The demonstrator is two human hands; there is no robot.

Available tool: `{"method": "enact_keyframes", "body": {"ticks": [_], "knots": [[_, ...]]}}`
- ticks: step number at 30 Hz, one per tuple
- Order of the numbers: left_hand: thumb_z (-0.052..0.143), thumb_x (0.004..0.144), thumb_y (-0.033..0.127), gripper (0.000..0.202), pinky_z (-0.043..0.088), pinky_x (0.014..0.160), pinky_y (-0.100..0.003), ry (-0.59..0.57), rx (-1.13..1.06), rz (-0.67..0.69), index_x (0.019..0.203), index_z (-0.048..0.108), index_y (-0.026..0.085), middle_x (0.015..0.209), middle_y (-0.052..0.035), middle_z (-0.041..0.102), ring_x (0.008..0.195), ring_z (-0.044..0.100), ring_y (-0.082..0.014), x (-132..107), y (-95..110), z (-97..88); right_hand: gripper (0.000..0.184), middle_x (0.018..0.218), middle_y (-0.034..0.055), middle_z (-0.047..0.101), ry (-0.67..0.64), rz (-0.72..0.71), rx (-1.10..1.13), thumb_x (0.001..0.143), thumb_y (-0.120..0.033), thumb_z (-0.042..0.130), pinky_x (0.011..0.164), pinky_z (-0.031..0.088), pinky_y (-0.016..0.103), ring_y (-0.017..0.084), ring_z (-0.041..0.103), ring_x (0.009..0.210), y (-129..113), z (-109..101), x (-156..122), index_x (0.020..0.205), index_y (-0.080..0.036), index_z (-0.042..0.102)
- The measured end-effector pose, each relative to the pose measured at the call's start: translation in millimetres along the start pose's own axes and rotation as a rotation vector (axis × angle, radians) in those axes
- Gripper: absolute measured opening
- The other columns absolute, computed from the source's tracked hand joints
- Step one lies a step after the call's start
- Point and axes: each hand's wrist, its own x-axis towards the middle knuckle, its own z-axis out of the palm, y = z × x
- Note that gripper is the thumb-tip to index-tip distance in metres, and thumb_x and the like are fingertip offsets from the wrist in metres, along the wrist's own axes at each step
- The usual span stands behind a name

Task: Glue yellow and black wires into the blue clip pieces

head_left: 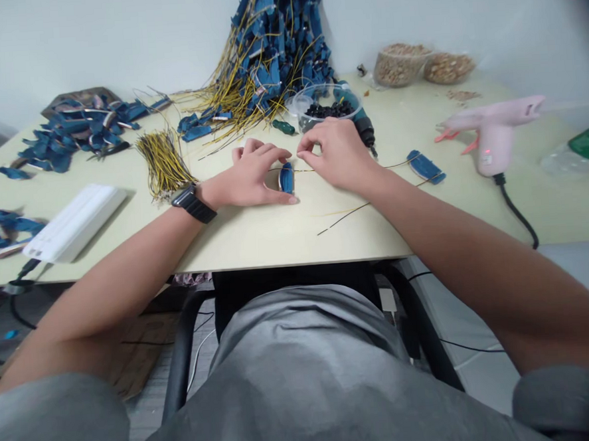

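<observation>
My left hand, with a black watch at the wrist, spans a small curved blue piece between thumb and fingertips, steadying it on the table. A thin wire runs from this piece toward the right. Close by, the thumb and forefinger of my right hand are pinched together; whatever is between them is too small to make out. Beyond my right forearm lies another blue piece with yellow and black wires. Loose wire ends rest on the tabletop near the front edge.
A large heap of blue pieces with wires stands against the wall. Wire bundle, pliers, white box are left. A tub of black parts, a drill and a pink glue gun are right.
</observation>
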Motion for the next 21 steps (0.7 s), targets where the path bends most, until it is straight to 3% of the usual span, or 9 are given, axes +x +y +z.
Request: {"method": "enact_keyframes", "body": {"ticks": [5,11,21], "knots": [[0.097,0.075,0.108,0.109,0.043,0.14,-0.076,-0.019,-0.001,0.004,0.149,0.089,0.029,0.154,-0.0174,0.085,0.151,0.064,-0.0513,1,-1,-5.9,0.019,0.127,0.0147,0.096,0.001,0.064,0.05,0.114,-0.019,0.083,0.124,0.062,0.063,0.045,0.084,0.13,5,-6,2,0.105,-0.031,0.095],[0.106,0.079,0.085,0.098,0.055,0.135,-0.063,-0.02,-0.133,0.031,0.155,0.087,0.026,0.155,-0.015,0.088,0.142,0.077,-0.0424,1,-3,-12.0,0.015,0.116,0.0128,0.093,-0.031,0.1,0.094,0.112,-0.017,0.088,0.111,0.06,0.054,0.038,0.084,0.111,3,-9,3,0.107,-0.028,0.097],[0.108,0.072,0.1,0.108,0.063,0.125,-0.054,-0.034,-0.188,0.037,0.15,0.088,0.028,0.157,-0.0133,0.088,0.138,0.08,-0.039,1,-15,-9.8,0.016,0.106,0.0104,0.089,-0.078,0.067,0.071,0.111,-0.015,0.092,0.103,0.062,0.048,0.031,0.082,0.102,-7,-8,0,0.12,-0.022,0.103]]}}
